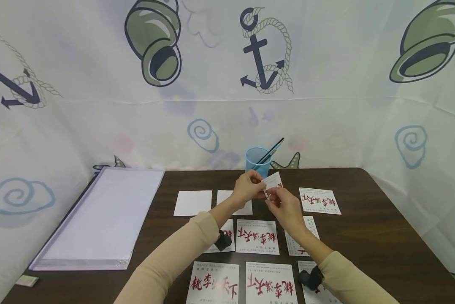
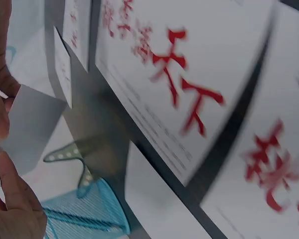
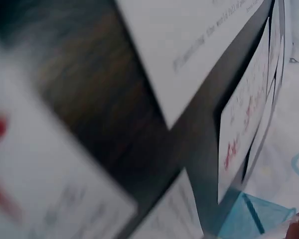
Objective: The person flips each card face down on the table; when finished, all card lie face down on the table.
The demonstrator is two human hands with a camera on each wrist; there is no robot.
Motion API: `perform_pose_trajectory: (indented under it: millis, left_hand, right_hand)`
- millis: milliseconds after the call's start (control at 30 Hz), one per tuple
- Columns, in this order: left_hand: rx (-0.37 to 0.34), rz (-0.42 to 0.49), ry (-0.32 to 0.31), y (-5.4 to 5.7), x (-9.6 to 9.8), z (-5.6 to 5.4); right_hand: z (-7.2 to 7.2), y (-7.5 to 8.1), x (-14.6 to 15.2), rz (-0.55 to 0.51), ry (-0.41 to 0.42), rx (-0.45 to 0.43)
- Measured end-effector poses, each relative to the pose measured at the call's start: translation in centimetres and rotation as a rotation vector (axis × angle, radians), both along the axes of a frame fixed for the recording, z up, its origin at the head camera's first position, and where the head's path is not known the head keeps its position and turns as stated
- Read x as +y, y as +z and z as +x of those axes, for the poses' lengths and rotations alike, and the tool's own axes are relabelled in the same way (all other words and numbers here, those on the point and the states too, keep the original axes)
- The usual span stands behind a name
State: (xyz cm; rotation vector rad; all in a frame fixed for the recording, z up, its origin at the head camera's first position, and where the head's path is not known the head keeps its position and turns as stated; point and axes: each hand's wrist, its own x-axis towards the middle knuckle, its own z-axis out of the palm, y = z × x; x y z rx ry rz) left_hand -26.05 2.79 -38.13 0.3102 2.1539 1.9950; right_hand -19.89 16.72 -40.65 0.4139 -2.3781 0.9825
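left hand (image 1: 248, 185): pinching the held card (image 1: 274, 180), just in front of the blue cup (image 1: 263, 169);
right hand (image 1: 286, 207): pinching the same card, probably to steady it;
held card: tilted between both hands, slightly right of the cup;
flat cards (image 1: 257, 237): laid apart in rows in front of the cup, likely to avoid overlap;
thin sticks (image 1: 277, 145): leaning inside the cup, perhaps for safekeeping

Head view forward-down, wrist views close, tilted — cards (image 1: 257, 237) in all

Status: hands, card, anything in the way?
Left hand and right hand pinching one card. Blue cup just beyond. Nothing plainly blocking.
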Motion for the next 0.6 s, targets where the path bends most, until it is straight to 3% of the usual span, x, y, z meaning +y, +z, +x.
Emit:
perform_pose_trajectory:
  millis: [167,267,367,467,600]
  left_hand:
    - [0.051,0.034,-0.057,0.1,1.0,0.4]
    - [0.129,-0.01,-0.017,-0.2,1.1,0.4]
    - [0.178,-0.091,0.101,-1.1,0.9,0.4]
    - [0.159,-0.15,0.206,-2.1,0.6,0.6]
    - [0.091,-0.126,0.238,-3.2,0.2,0.6]
  right_hand:
    - [0.5,0.7,1.6,0.053,-0.056,0.118]
    - [0.4,1.1,2.8,0.005,-0.1,0.127]
    - [0.1,1.3,3.9,-0.077,-0.137,0.074]
    - [0.0,1.4,4.7,-0.162,-0.16,-0.029]
    - [-0.3,1.4,5.4,-0.21,-0.186,-0.163]
